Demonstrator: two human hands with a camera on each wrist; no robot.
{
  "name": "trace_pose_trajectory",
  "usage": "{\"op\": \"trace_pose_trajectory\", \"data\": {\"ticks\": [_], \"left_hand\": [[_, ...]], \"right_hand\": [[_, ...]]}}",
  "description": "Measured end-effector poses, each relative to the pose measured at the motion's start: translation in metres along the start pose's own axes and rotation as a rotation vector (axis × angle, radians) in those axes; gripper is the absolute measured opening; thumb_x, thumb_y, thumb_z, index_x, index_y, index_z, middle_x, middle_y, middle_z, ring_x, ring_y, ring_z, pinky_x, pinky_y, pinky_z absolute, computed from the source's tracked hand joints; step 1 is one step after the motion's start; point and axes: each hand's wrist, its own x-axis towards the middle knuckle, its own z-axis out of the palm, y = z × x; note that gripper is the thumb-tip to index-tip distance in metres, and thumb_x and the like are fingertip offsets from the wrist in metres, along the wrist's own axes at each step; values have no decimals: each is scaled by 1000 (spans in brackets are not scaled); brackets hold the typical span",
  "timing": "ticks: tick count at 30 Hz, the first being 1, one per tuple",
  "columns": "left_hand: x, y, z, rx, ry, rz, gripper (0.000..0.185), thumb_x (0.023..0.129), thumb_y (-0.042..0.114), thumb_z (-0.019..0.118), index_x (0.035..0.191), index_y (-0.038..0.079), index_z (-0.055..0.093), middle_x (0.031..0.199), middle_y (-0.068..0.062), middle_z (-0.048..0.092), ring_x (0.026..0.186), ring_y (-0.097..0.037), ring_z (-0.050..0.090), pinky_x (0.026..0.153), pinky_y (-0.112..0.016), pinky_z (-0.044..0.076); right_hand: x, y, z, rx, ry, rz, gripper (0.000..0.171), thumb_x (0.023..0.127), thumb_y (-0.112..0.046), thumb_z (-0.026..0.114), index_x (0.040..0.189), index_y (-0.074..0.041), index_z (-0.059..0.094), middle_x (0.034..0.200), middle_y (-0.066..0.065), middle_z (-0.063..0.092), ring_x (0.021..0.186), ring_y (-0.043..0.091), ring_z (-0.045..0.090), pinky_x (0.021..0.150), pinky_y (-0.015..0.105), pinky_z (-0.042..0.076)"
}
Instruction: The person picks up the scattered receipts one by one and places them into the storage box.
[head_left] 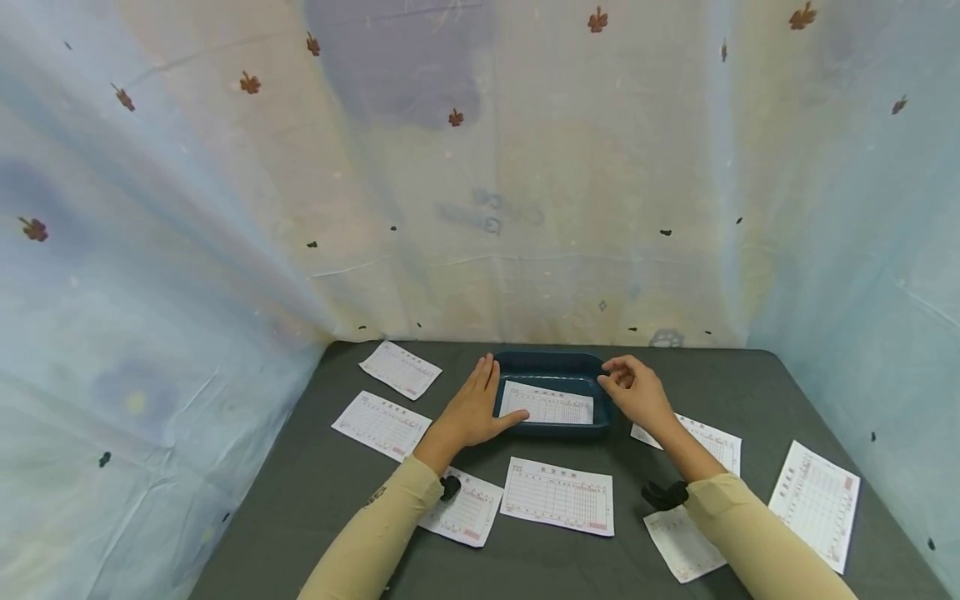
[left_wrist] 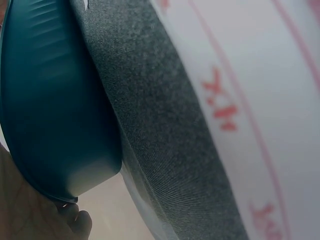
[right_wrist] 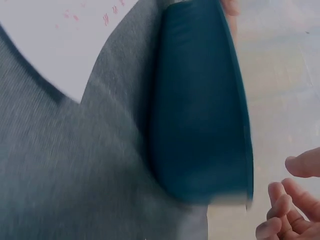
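In the head view, a dark tray (head_left: pixel 557 364) is being kept near the counter's (head_left: pixel 300 492) far edge, with one paper slip (head_left: pixel 547 405) lying inside. Its left rim is being touched by the left hand (head_left: pixel 474 407), fingers straight. The right hand (head_left: pixel 636 392), loosely curled and holding nothing, is being held at the right rim.

In the left wrist view, the tray's wall (left_wrist: pixel 55 100) is being shown beside a printed slip (left_wrist: pixel 260 110).

In the right wrist view, relaxed fingers (right_wrist: pixel 285 210) are being held just apart from the tray (right_wrist: pixel 200 110).

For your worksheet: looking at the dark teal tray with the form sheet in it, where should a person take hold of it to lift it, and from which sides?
Probably by the raised rims of the two short ends of the tray, one hand from each side. The left hand lies at its left end, the right hand by its right. A level lift should keep the sheet inside.
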Motion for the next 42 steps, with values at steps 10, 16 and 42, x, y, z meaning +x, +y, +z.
{"op": "trace_pose_trajectory", "data": {"ticks": [10, 16, 42], "left_hand": [[-1, -1, 2, -8, -6, -5, 117, 99, 80, 51, 171, -1, 8, 180, -19, 2, 167, -31, 0, 134, -48, 17], [0, -1, 2, 2, 2, -5, 117, 99, 80, 51, 171, -1, 8, 180, -19, 2, 167, -32, 1, 133, -48, 18], [4, -3, 6, 6, 7, -3, 117, 99, 81, 50, 171, -1, 7, 180, -15, -2, 167, -29, -3, 134, -49, 16]], "right_hand": [[-22, 31, -38, -78, 42, 73, 34, 107, -26, 70, 127, 2, 68, 108, 19, 70, 87, 23, 64, 65, 32, 50], [-36, 53, -56, -123, 32, 114, 39, 107, -27, 70, 128, 5, 65, 108, 20, 70, 84, 20, 64, 62, 32, 49], [-73, 113, -111, -403, -40, 213, 68, 103, -33, 73, 139, 21, 52, 131, 48, 51, 118, 65, 49, 92, 75, 46]]}}
